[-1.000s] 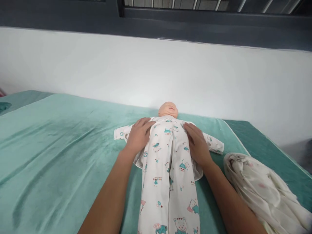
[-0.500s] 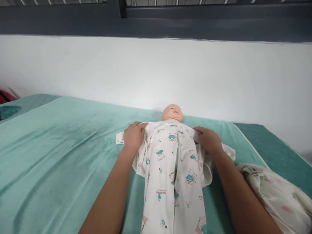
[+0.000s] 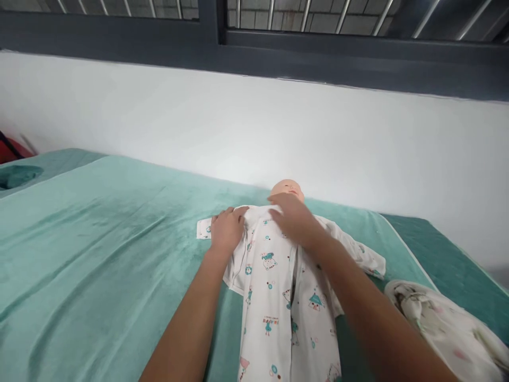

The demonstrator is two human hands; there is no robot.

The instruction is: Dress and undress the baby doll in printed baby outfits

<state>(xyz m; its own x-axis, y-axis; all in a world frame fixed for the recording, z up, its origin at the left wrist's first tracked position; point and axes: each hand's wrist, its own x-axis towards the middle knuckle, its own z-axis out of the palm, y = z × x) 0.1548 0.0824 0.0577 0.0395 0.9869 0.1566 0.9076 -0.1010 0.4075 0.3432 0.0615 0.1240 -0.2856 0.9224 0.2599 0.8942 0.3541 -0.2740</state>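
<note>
A baby doll (image 3: 285,187) lies face up near the wall, its head partly hidden by my right hand. White printed baby clothes (image 3: 267,297) cover its body, long and straight toward me, with a slit down the middle. My left hand (image 3: 227,228) is closed over the left shoulder; the sleeve's cuff (image 3: 203,228) pokes out beyond it. Over the collar and upper chest, my right hand (image 3: 296,218) is blurred with its fingers apart, and no cloth shows in them. The right sleeve (image 3: 363,255) lies spread out to the side.
A green plush cover (image 3: 119,254) with soft folds lies under everything. Bundled pale cloth (image 3: 449,323) sits at the lower right. Behind rises a white wall (image 3: 199,116) beneath a dark window frame (image 3: 318,58). Something red (image 3: 11,151) shows at the far left.
My right hand has left the right shoulder and moved left across the chest toward the neck. The right sleeve now lies more fully in view. My left hand stays at its shoulder.
</note>
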